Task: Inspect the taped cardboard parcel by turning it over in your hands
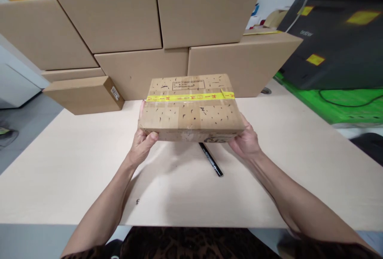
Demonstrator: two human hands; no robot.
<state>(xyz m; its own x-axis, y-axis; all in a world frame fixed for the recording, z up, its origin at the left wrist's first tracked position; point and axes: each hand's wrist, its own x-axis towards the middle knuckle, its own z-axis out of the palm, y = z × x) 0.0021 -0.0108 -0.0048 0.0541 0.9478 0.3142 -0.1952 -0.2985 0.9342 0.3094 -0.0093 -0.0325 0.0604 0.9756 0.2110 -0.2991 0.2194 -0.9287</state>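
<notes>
A cardboard box (191, 115) is held up over the pale table, its top covered in short black marks. Yellow tape with red print runs across that top, and a printed label frame shows near the far edge. My left hand (143, 141) grips the near left corner, thumb on the front face. At the right end, my right hand (247, 139) is closed on the side and lower edge, its fingers partly hidden by the box. Below the box a black marker pen (212, 160) lies on the table, its far end hidden.
Large cardboard boxes (143, 71) are stacked along the back of the table (89, 187). A smaller flat carton (80, 95) with a label stands at the back left. To the right, a dark machine (326, 48) sits by a green surface (341, 105).
</notes>
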